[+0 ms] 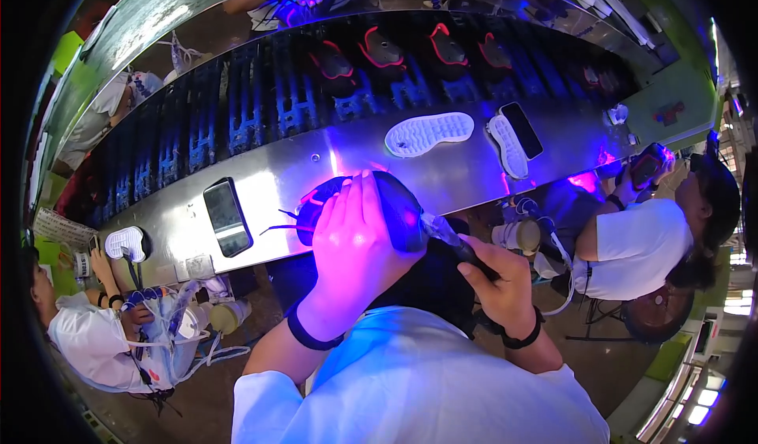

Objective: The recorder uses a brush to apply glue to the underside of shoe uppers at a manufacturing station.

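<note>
A dark shoe upper (400,208) with laces trailing to the left is held above the near edge of the metal bench. My left hand (354,227) lies over its top, fingers together and wrapped around it, lit pink and violet. My right hand (503,280) is closed around a dark-handled brush (466,256). The brush's pale tip meets the right end of the upper or is very close to it; the exact contact is hard to make out. My left hand hides much of the upper's middle.
Two white shoe soles (430,134) and a phone (523,129) lie on the bench; another phone (227,216) is at left. Beyond runs a slatted conveyor (237,112) carrying several dark uppers (382,49). Co-workers sit at left (110,337) and right (643,246), beside pots with tubes.
</note>
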A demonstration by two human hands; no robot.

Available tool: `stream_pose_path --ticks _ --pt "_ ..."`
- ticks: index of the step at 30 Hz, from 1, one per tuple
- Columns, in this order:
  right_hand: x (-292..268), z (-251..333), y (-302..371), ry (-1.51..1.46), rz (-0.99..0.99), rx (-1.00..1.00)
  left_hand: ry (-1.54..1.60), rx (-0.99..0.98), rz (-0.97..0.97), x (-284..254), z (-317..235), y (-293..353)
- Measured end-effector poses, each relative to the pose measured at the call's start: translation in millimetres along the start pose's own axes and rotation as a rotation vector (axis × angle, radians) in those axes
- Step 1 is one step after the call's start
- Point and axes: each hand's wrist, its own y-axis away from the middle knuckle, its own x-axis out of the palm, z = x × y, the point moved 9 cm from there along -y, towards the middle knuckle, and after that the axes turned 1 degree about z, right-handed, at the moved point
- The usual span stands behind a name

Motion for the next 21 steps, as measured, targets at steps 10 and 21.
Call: stream_pose_path --ticks 10,21 --pt "-11 15 -62 0.163 0.088 -0.059 0.225 -0.037 0.011 9 35 -35" --pt "20 -8 -112 0.098 0.042 -0.21 0.123 -0.018 0.26 19 78 -51"
